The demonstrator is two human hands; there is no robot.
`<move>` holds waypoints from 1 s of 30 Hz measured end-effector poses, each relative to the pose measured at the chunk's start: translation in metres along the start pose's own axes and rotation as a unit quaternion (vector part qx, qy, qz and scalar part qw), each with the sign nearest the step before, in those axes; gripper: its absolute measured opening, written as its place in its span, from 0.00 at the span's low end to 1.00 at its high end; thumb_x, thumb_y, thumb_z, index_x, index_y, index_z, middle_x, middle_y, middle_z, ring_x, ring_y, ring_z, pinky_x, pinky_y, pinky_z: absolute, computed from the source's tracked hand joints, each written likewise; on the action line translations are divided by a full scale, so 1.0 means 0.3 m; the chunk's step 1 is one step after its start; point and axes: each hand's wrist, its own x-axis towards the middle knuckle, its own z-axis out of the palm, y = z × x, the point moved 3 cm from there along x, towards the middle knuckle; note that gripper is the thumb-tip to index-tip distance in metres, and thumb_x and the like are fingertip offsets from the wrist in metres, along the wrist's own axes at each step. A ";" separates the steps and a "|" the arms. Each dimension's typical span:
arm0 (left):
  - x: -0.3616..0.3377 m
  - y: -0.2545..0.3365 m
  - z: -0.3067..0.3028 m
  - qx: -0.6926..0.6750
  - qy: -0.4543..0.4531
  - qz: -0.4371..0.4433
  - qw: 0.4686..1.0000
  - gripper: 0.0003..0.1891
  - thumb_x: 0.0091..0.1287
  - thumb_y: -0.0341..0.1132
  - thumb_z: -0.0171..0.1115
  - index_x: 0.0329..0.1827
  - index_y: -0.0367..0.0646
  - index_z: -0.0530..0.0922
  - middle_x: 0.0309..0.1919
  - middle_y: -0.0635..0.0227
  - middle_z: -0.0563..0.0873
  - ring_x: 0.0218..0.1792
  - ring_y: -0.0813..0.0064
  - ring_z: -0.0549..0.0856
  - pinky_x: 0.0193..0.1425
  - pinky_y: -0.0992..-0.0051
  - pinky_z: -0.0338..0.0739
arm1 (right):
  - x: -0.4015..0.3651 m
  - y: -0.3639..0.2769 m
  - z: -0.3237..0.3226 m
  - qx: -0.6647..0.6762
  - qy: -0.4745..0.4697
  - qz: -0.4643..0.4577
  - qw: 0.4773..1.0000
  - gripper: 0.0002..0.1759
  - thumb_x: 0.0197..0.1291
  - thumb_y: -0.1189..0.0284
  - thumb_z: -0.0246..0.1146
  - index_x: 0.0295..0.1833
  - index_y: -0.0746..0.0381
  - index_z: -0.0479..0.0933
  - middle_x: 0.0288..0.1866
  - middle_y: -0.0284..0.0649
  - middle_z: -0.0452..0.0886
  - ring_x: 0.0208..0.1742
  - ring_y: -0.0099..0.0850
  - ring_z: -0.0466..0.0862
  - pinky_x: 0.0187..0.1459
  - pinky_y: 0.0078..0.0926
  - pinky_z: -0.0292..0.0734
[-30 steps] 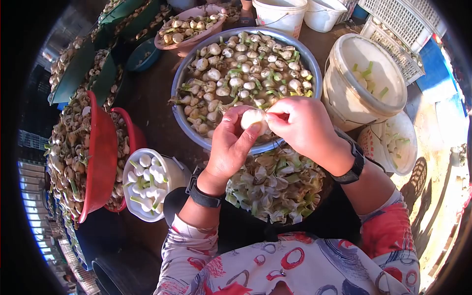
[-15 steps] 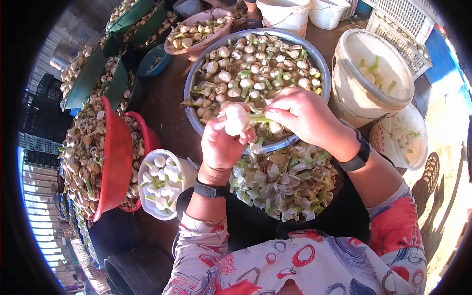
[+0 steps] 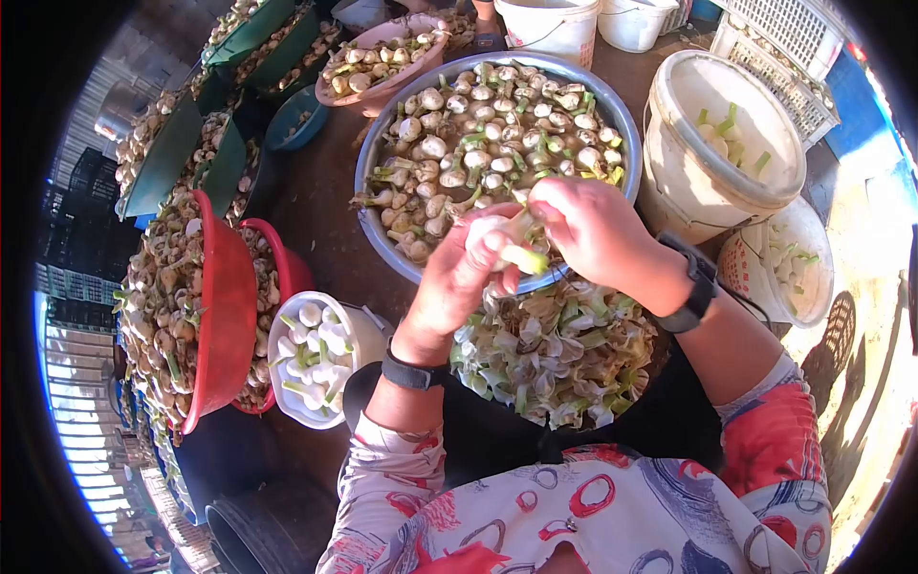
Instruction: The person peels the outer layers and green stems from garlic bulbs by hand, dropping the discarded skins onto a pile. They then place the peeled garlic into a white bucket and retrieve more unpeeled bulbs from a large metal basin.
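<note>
My left hand (image 3: pixel 457 275) is closed round a garlic bulb, mostly hidden by the fingers; its green-white stem (image 3: pixel 525 259) points right and slightly down. Beside it, my right hand (image 3: pixel 595 230) pinches a pale strip of garlic skin (image 3: pixel 522 225) at the bulb. Both hands are over the near rim of a large grey-blue basin (image 3: pixel 631 143), where unpeeled garlic bulbs (image 3: pixel 454 179) lie in brownish water. Below the hands is a heap of peeled-off garlic skins (image 3: pixel 555 354). To the left, a white bucket (image 3: pixel 282 383) holds peeled white bulbs with short stems.
Red tubs (image 3: pixel 225 316) piled with garlic stand at left, with green tubs (image 3: pixel 153 172) behind. A pink basin (image 3: pixel 421 67) of garlic is at the back. On the right are a large white bucket (image 3: pixel 684 210) and a tilted smaller bucket (image 3: pixel 751 268) with stem pieces.
The bulb has turned in my left hand, so its stem now points lower. My right hand has moved slightly right and holds a strip of skin instead of the stem.
</note>
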 end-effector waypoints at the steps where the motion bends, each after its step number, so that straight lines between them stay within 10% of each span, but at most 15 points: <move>1: -0.002 0.000 0.021 -0.022 -0.012 0.007 1.000 0.29 0.60 0.46 0.57 0.58 0.37 0.61 0.37 0.66 0.77 0.32 0.81 0.75 0.34 0.84 0.69 | 0.005 0.033 0.000 -0.114 0.014 -0.012 0.993 0.05 0.48 0.76 0.54 0.31 0.65 0.73 0.21 0.47 0.76 0.25 0.44 0.77 0.28 0.36 0.71; 3: -0.002 0.002 0.060 -0.042 -0.029 0.013 0.999 0.29 0.60 0.44 0.58 0.59 0.36 0.60 0.38 0.67 0.77 0.32 0.81 0.76 0.34 0.84 0.69 | -0.010 0.124 0.003 -0.229 0.031 -0.021 0.973 0.07 0.46 0.76 0.55 0.33 0.64 0.74 0.21 0.47 0.76 0.26 0.45 0.77 0.28 0.37 0.71; 7: -0.001 0.018 0.024 -0.064 0.020 0.118 0.991 0.26 0.59 0.31 0.59 0.60 0.41 0.61 0.53 0.65 0.70 0.53 0.72 0.71 0.58 0.74 0.62 | -0.026 0.169 0.068 -0.302 -0.228 0.123 0.917 0.13 0.52 0.67 0.54 0.38 0.66 0.75 0.21 0.45 0.78 0.22 0.37 0.79 0.22 0.31 0.71; 8: 0.004 0.011 0.005 -0.026 0.049 0.140 0.989 0.25 0.59 0.31 0.58 0.59 0.41 0.62 0.53 0.65 0.70 0.54 0.72 0.70 0.59 0.72 0.62 | -0.024 0.120 0.061 -0.001 -0.225 0.320 0.920 0.15 0.55 0.64 0.52 0.37 0.66 0.75 0.21 0.43 0.78 0.22 0.32 0.78 0.20 0.26 0.70; 9: 0.005 0.006 -0.004 0.009 0.080 0.162 0.983 0.23 0.59 0.31 0.58 0.58 0.41 0.63 0.54 0.65 0.70 0.55 0.71 0.69 0.60 0.71 0.61 | -0.037 0.068 0.063 0.298 -0.197 0.477 0.803 0.18 0.59 0.62 0.50 0.36 0.66 0.75 0.21 0.42 0.78 0.21 0.27 0.78 0.18 0.21 0.68; 11: 0.007 0.004 0.005 -0.018 0.062 0.180 0.981 0.23 0.60 0.32 0.58 0.57 0.42 0.63 0.54 0.64 0.70 0.55 0.70 0.69 0.60 0.70 0.61 | -0.038 0.017 0.082 0.405 -0.247 0.422 0.772 0.20 0.63 0.58 0.47 0.33 0.63 0.75 0.18 0.35 0.75 0.18 0.22 0.74 0.16 0.14 0.63; 13: 0.014 0.012 0.015 -0.042 0.039 0.198 0.978 0.22 0.60 0.32 0.57 0.57 0.42 0.63 0.54 0.64 0.70 0.56 0.69 0.68 0.60 0.69 0.62 | -0.038 0.000 0.135 0.674 -0.154 0.410 0.594 0.18 0.63 0.61 0.47 0.27 0.61 0.72 0.16 0.33 0.70 0.14 0.23 0.69 0.14 0.17 0.61; 17: 0.000 -0.004 0.025 -0.204 0.080 0.143 0.965 0.21 0.64 0.37 0.51 0.59 0.42 0.62 0.56 0.57 0.69 0.61 0.53 0.64 0.65 0.59 0.57 | -0.059 -0.002 0.178 0.618 -0.046 0.256 0.742 0.16 0.62 0.63 0.47 0.26 0.61 0.70 0.15 0.32 0.65 0.13 0.21 0.64 0.16 0.16 0.57; 21: -0.006 -0.005 0.032 -0.298 0.097 0.092 0.945 0.18 0.66 0.41 0.45 0.55 0.43 0.62 0.52 0.56 0.72 0.56 0.57 0.70 0.59 0.60 0.65 | -0.047 -0.029 0.148 0.589 -0.063 0.247 0.767 0.17 0.63 0.65 0.47 0.24 0.61 0.68 0.14 0.31 0.66 0.13 0.20 0.65 0.16 0.17 0.59; 24: 0.005 0.000 0.009 -0.500 0.048 0.053 0.863 0.16 0.69 0.41 0.35 0.51 0.40 0.65 0.49 0.54 0.73 0.49 0.59 0.74 0.56 0.61 0.69 | -0.038 -0.082 0.122 0.124 -0.147 0.046 0.980 0.14 0.59 0.71 0.50 0.21 0.63 0.68 0.12 0.35 0.69 0.13 0.26 0.69 0.17 0.22 0.62; 28: -0.004 0.029 -0.081 -0.438 0.249 0.085 0.860 0.21 0.68 0.45 0.40 0.46 0.31 0.69 0.37 0.57 0.77 0.37 0.67 0.78 0.47 0.68 0.75 | -0.103 -0.118 0.162 0.074 -0.370 0.005 0.926 0.14 0.48 0.66 0.59 0.19 0.63 0.71 0.16 0.45 0.72 0.19 0.42 0.72 0.22 0.35 0.66; 30: -0.010 0.023 -0.088 -0.399 0.193 0.079 0.893 0.24 0.67 0.50 0.41 0.47 0.34 0.70 0.36 0.60 0.78 0.33 0.70 0.77 0.39 0.72 0.75 | -0.107 0.013 0.160 -0.110 -0.346 0.065 0.930 0.14 0.48 0.63 0.60 0.22 0.63 0.73 0.17 0.45 0.73 0.20 0.43 0.73 0.23 0.35 0.67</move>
